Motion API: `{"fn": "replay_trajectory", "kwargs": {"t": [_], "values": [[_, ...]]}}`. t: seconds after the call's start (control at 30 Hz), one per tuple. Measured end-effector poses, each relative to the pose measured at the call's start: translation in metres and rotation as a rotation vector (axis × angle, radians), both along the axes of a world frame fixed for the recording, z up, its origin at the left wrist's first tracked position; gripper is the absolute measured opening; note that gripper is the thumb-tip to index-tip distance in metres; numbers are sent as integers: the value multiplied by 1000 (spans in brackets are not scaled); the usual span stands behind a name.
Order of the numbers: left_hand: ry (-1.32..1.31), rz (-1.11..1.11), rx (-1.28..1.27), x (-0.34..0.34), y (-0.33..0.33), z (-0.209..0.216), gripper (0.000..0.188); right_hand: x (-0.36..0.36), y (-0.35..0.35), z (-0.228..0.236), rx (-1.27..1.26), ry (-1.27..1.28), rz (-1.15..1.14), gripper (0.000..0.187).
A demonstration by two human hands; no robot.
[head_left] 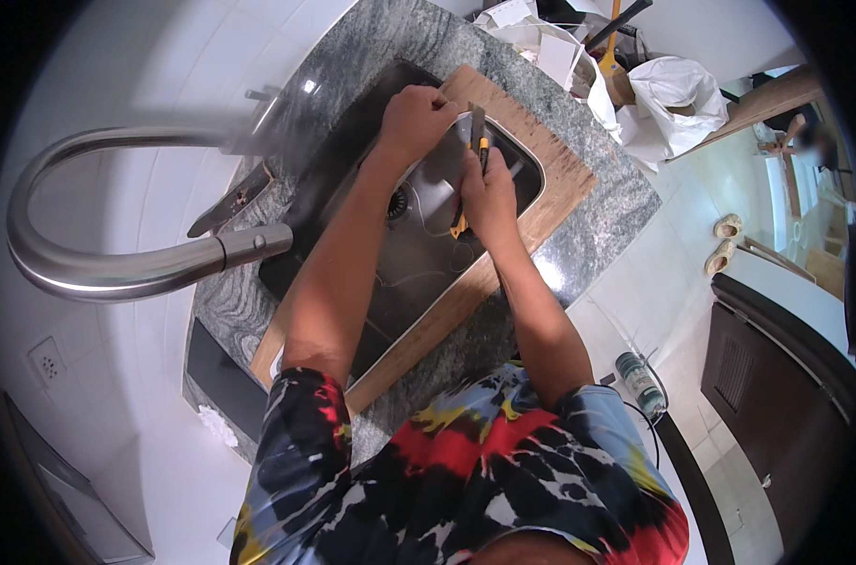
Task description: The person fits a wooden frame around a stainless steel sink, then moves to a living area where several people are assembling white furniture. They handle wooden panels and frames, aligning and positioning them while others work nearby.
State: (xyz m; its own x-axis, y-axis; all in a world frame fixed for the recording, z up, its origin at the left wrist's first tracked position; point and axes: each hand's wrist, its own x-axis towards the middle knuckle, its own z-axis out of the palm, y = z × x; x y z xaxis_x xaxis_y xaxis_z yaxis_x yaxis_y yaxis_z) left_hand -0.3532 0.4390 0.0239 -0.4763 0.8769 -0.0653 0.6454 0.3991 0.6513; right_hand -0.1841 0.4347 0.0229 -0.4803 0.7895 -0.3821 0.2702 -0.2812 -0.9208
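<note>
My right hand (491,198) is closed round a yellow-and-black utility knife (459,226). A metal blade (477,121) points away from me, close to the far inner edge of a wooden board (569,165). The board has a large cut-out with a thin white line along its edge, and it lies over a dark sink (419,268). My left hand (414,118) is closed at the far corner of the cut-out, fingertips pressed together by the wood. Whatever it pinches, if anything, is too small to make out. A thin pale strand (404,280) lies in the sink.
A curved steel faucet (117,282) arches in from the left above the grey stone counter (390,28). A dark, flat piece (230,202) lies behind it. White bags (678,104) stand beyond the counter. A bottle (640,381) is right of me, slippers (725,240) farther off.
</note>
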Motion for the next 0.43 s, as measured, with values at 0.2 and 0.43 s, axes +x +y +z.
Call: {"fn": "replay_trajectory", "kwargs": {"t": [0.2, 0.43], "values": [[-99, 114, 251, 10, -11, -16, 21, -1, 2, 5, -34, -63, 111, 31], [191, -32, -49, 7, -5, 5, 24, 0, 1, -1, -57, -52, 131, 32]]}}
